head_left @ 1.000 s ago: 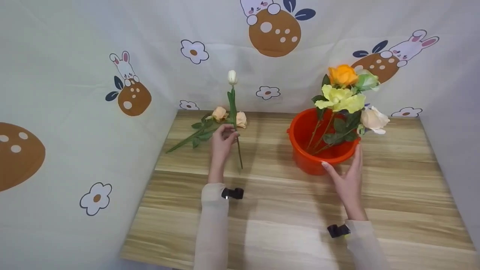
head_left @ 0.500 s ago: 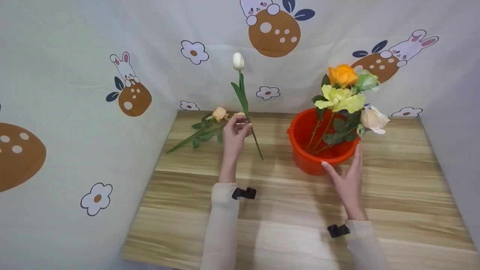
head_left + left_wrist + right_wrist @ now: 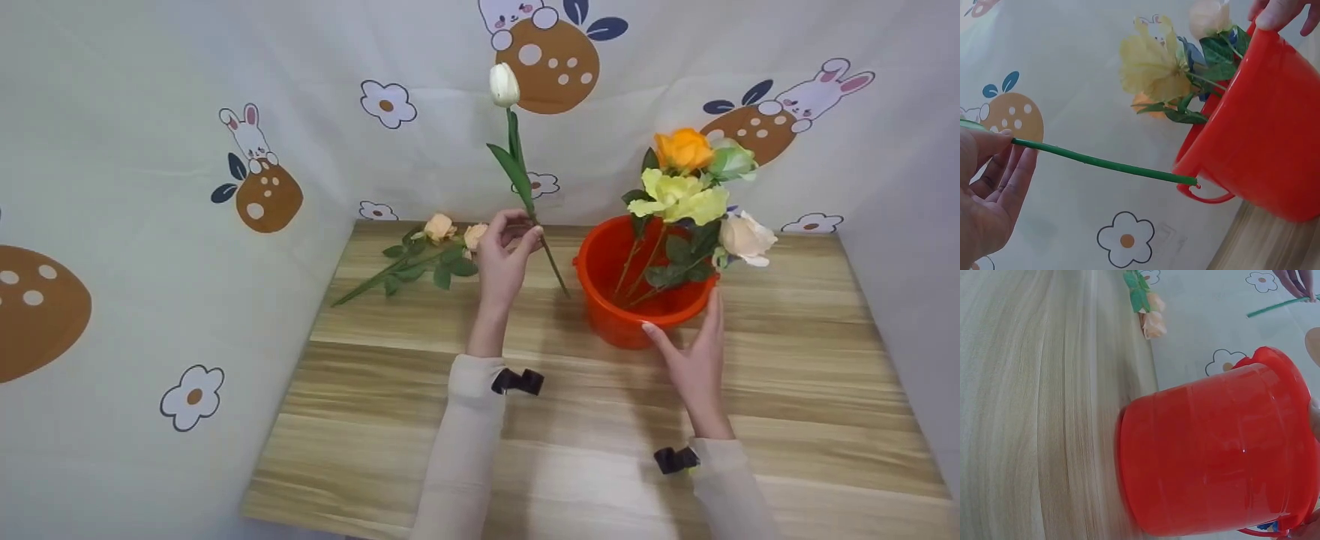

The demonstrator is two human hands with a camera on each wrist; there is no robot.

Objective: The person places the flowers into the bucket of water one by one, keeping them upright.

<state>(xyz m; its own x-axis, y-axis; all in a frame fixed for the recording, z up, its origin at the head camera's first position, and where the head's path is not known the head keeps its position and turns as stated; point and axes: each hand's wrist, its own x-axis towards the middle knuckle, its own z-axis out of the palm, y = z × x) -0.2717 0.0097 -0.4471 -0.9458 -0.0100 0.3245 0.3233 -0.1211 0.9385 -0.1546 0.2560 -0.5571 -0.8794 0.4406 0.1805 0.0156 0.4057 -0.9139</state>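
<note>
My left hand (image 3: 508, 259) pinches the green stem of a white tulip (image 3: 505, 85) between thumb and fingers, bloom up and tilted left. In the left wrist view, the bare stem (image 3: 1100, 162) points at the rim of a red bucket (image 3: 1264, 124). The stem's lower end hangs just left of the bucket in the head view. My right hand (image 3: 694, 367) holds the bucket's near right rim, thumb in front and fingers along the side. Inside the bucket lean an orange rose (image 3: 684, 150), a yellow flower (image 3: 679, 196), a pale green bloom (image 3: 733, 160) and a cream rose (image 3: 747, 238).
Peach roses (image 3: 439, 228) with leafy stems lie on the wooden table (image 3: 360, 420), left of my left hand. A printed cloth (image 3: 435, 157) with rabbits and flowers hangs behind the table and along its left side.
My left hand has moved right and away from me, lifting the tulip from above the peach roses toward the bucket. My right hand and the bucket stay in place.
</note>
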